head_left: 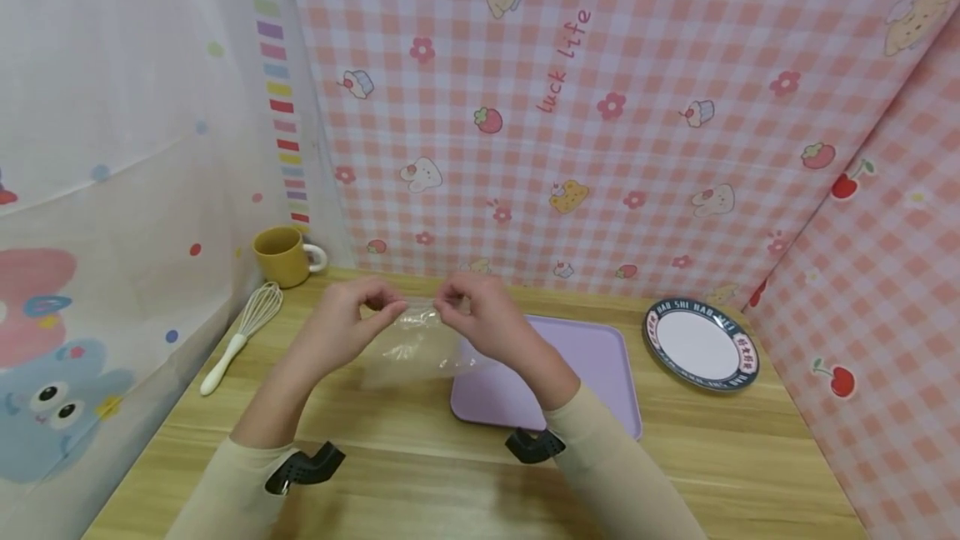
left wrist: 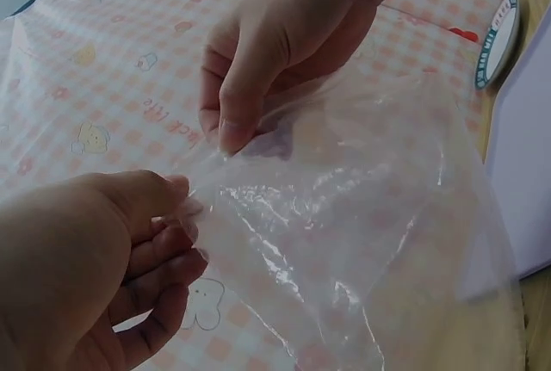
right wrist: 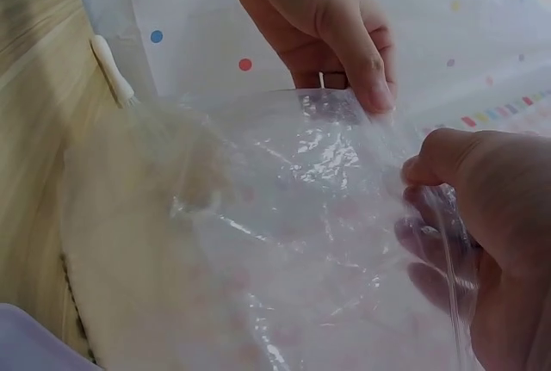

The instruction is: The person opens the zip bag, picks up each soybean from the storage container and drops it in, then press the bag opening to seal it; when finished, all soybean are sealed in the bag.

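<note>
A clear plastic bag [head_left: 420, 344] hangs between both hands above the table, partly in front of the purple tray [head_left: 585, 365]. My left hand [head_left: 345, 323] pinches its top edge between thumb and fingers. Close beside it, my right hand [head_left: 483, 319] pinches the same edge. In the left wrist view the bag [left wrist: 344, 225] looks creased and shiny, and nothing shows inside it. A ridged strip runs along the edge of the bag [right wrist: 284, 233] in the right wrist view, where some fingers of the right hand [right wrist: 512, 216] show through the film.
A yellow mug [head_left: 281, 258] with a white handle stands at the back left. In front of it lies a whisk [head_left: 243, 336] with a white handle. A dark-rimmed plate [head_left: 701, 344] lies on the right of the wooden table [head_left: 405, 473]. Patterned cloths [head_left: 525, 148] enclose the back and sides.
</note>
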The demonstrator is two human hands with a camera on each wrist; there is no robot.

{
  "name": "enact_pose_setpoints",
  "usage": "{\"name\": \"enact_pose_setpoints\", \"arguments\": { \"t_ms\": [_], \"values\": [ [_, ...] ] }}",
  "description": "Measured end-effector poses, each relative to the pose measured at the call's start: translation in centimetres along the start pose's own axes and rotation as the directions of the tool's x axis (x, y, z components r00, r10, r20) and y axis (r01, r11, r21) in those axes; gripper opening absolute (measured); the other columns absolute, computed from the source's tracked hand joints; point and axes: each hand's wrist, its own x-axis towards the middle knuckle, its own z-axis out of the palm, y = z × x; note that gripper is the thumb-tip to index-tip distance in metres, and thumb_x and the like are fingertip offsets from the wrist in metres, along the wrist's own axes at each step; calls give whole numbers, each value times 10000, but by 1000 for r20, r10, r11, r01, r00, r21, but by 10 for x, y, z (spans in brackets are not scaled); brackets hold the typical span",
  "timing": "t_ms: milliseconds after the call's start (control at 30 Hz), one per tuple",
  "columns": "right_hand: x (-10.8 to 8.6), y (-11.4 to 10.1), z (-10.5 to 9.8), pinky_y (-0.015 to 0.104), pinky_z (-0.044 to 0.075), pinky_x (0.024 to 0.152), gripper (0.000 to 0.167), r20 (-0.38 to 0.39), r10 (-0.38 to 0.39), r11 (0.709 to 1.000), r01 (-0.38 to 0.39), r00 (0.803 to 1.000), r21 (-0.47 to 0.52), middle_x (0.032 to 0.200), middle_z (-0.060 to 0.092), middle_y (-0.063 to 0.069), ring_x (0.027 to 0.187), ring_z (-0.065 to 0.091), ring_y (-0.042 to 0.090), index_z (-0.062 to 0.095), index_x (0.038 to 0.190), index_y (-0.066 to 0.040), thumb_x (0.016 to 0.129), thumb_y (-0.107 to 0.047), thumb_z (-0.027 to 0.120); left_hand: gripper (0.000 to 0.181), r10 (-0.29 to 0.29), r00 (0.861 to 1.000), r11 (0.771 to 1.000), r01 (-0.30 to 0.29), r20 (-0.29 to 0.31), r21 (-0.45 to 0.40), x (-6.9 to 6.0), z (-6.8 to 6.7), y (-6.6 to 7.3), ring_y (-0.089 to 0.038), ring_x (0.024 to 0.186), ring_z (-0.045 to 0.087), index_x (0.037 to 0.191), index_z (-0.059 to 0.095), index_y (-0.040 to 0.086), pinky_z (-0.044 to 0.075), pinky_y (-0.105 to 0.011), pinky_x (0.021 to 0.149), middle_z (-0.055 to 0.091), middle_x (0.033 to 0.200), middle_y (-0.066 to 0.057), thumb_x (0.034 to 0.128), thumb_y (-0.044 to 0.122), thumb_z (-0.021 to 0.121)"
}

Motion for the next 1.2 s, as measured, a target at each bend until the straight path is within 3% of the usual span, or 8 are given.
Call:
{"name": "enact_pose_setpoints", "arguments": {
  "t_ms": [167,333,467,700,867,1033,1200],
  "values": [
    [0,2,1,328,613,832,76,-27,1,1000,-1,1000,22,949,756,34,896,712,159,769,969,-70,1014,-10,758,65,-21,1000,1000,21,-16,-18,-2,-1,0,-159,921,740,980,800,144,624,-447,813,772,951,49,1042,161,797],
    [2,-2,2,412,637,833,18,-12,-20,1000,20,1000,5,980,764,37,908,719,164,800,1014,-65,1022,-69,785,49,10,1000,1000,-10,-18,-16,-2,3,3,-191,932,735,991,779,116,622,-489,838,761,956,20,1039,106,787],
    [3,-4,3,399,630,832,30,-4,-29,1000,29,1000,-7,983,750,32,906,700,153,794,1011,-76,1033,-68,775,28,21,1000,999,-21,-11,-31,-1,7,5,-195,944,734,1019,779,107,619,-497,838,760,981,14,1047,111,777],
    [2,-3,5,341,620,841,52,-49,-41,999,42,998,27,970,741,47,905,702,162,757,996,-59,1025,-15,757,61,-57,998,997,56,-21,-60,-2,9,6,-175,953,742,1024,791,112,620,-450,813,772,987,32,1034,170,809],
    [3,-2,7,404,629,831,24,-50,-49,997,52,998,54,980,742,43,903,698,160,780,1019,-57,1037,-61,765,48,-41,999,997,39,-32,-65,-2,9,7,-166,940,747,1022,801,112,614,-415,802,779,985,35,1033,158,809],
    [3,-4,9,310,595,808,39,-76,-66,996,70,995,49,961,737,21,877,682,128,779,1011,-73,1038,-47,765,51,-29,999,996,26,-36,-80,-2,10,7,-138,919,738,1022,802,107,604,-379,813,778,979,49,1034,157,808],
    [2,-5,9,381,579,746,51,-115,-45,995,54,992,82,937,721,33,826,636,133,754,1002,-55,1049,-36,747,55,-42,998,995,38,-41,-89,-1,11,6,-138,905,733,1009,798,111,607,-418,818,773,960,51,1016,156,829]
  ]
}}
